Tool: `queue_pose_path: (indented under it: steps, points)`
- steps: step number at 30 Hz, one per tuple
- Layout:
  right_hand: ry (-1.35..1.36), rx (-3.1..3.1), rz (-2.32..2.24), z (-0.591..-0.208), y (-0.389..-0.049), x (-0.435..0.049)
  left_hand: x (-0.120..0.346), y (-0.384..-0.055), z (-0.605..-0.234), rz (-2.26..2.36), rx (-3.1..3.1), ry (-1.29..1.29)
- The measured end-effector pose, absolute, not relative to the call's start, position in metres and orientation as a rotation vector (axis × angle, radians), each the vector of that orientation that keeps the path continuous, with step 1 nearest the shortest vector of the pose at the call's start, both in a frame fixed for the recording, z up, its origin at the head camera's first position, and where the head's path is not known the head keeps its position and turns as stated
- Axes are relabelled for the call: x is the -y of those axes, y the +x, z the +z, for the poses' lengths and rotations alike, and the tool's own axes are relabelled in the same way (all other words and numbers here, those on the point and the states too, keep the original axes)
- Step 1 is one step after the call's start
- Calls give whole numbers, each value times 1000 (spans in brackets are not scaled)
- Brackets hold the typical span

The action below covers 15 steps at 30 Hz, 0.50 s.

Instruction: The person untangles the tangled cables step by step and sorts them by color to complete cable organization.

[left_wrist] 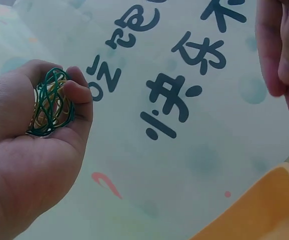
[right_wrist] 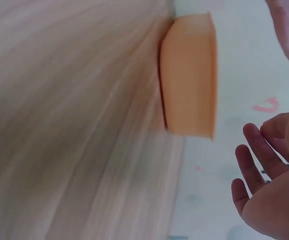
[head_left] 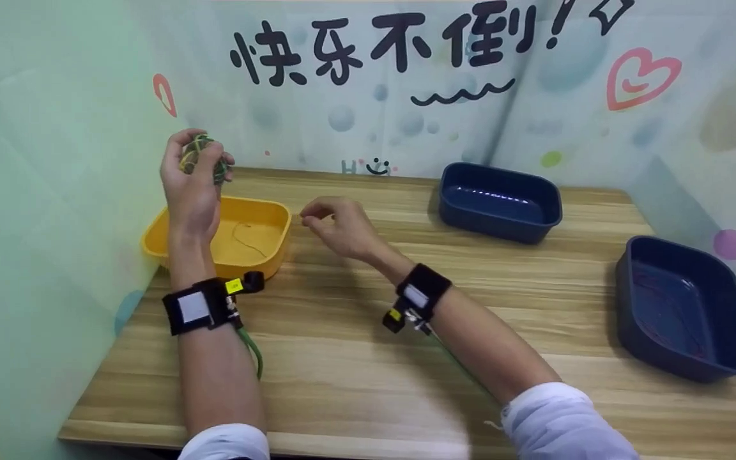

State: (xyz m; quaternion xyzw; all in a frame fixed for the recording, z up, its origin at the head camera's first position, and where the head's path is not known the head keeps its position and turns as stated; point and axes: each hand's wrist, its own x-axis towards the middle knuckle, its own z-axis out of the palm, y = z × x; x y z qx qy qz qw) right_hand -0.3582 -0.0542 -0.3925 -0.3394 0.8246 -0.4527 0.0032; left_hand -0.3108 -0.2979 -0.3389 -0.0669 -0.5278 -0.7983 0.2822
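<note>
My left hand (head_left: 192, 185) is raised above the yellow bin (head_left: 278, 243) and holds a tangled bunch of thin green and yellow rubber bands (left_wrist: 52, 107), fingers curled around it. Inside that bin lies one thin yellowish strand (head_left: 246, 241), probably a rubber band. Just right of the bin's rim, my right hand (head_left: 345, 227) hovers over the table with its fingers loosely bent. In the right wrist view, the right hand's thumb and index finger are close together, and nothing shows between them.
A dark blue bin (head_left: 502, 227) stands at the back right of the wooden table (head_left: 342, 383). Another blue bin (head_left: 636, 306) sits at the right edge, with thin reddish strands inside. A printed backdrop (head_left: 317, 140) closes off the table's rear.
</note>
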Motion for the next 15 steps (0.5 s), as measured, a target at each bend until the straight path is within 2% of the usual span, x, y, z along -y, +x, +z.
queue_pose_path:
  steps: [7, 15]
  points:
    - [-1110, -2670, -1479, -376, -356, -13, 257, -329, -339, -2190, 1585, -301]
    - [-1192, -2812, -1555, -358, -344, -60, 200, -338, -335, -2317, 1731, -450]
